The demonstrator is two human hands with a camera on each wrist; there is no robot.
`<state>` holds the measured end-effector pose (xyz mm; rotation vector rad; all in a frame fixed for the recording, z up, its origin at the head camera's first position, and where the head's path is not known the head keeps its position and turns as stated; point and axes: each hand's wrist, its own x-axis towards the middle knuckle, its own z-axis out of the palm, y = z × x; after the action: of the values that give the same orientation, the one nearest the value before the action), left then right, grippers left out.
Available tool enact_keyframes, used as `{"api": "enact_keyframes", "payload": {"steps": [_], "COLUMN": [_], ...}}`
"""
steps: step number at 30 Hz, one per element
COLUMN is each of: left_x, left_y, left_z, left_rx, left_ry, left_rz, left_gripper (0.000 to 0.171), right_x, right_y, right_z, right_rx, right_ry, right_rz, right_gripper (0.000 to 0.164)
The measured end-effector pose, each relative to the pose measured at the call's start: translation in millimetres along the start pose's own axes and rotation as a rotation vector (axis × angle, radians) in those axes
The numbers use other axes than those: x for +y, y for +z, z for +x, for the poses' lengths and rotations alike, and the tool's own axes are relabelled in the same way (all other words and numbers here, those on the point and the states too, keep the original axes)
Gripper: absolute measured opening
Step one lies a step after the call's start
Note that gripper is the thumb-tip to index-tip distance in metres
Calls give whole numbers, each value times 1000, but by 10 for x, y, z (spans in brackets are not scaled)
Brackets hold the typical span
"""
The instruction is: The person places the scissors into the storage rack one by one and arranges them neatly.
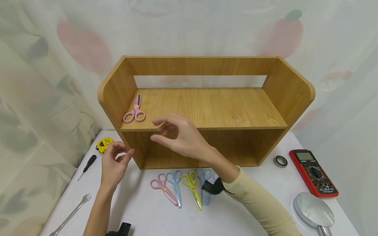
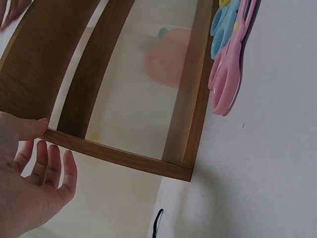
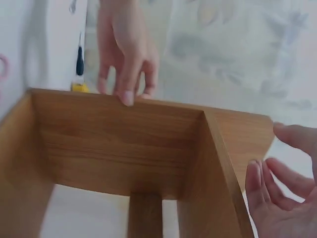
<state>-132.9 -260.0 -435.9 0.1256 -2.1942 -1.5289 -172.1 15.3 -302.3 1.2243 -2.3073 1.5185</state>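
Note:
My left hand (image 1: 113, 165) is at the front of the left side panel of a two-level wooden shelf (image 1: 212, 108); its thumb and fingers grip the panel edge from both sides. My right hand (image 1: 183, 136) hovers in front of the upper board, fingers loosely bent with nothing between them. To its left, pink scissors (image 1: 136, 108) lie on that board, blades toward the back. On the table before the shelf lie more scissors: a pink pair (image 1: 161, 186), a blue pair (image 1: 176, 184), a yellow-green pair (image 1: 192, 187) and light blue ones (image 1: 203, 180), partly hidden by the right wrist's black strap.
Left of the shelf lie a yellow tape measure (image 1: 104, 144), a black screwdriver (image 1: 89, 163) and a wrench (image 1: 72, 213). At right are a ring bearing (image 1: 280, 161), a red multimeter (image 1: 314, 173) and a round magnifier (image 1: 314, 209). A patterned curtain (image 1: 189, 29) hangs behind.

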Motion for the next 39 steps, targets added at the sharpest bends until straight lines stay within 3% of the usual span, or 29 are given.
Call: {"api": "enact_keyframes", "payload": {"steps": [3,5,8,12,17,22,28,33,39], "left_x": [14,20,19,19,22,28,16,3,9], "left_y": [6,10,10,2,0,7,12,19,18], "left_z": [-2,2,6,2,2,-2,-3,-5,-15], "left_rx": [-1,-2,-3,-6,-8,-9,-10,-14,-11], "left_ry": [-7,-12,-21,-32,-36,-45,-48,-41,-35], "left_rz": [4,9,28,43,47,48,48,43,40], "left_gripper": [36,36,37,37,36,35,35,36,36], "right_x": [154,320,610,950,1254,1440,1490,1483,1427], "right_y": [-145,-240,-362,-463,-489,-495,-580,-694,-849], "right_z": [-441,-717,-1102,-1543,-1940,-2161,-2257,-2311,-2364], "right_rx": [-28,-71,-175,-296,-315,-282,-286,-391,-606], "right_ry": [-19,20,140,311,450,469,455,481,550], "right_rz": [19,21,-15,-141,-326,-293,-257,-174,86], "right_gripper": [36,33,32,40,65,65,62,62,53]}}
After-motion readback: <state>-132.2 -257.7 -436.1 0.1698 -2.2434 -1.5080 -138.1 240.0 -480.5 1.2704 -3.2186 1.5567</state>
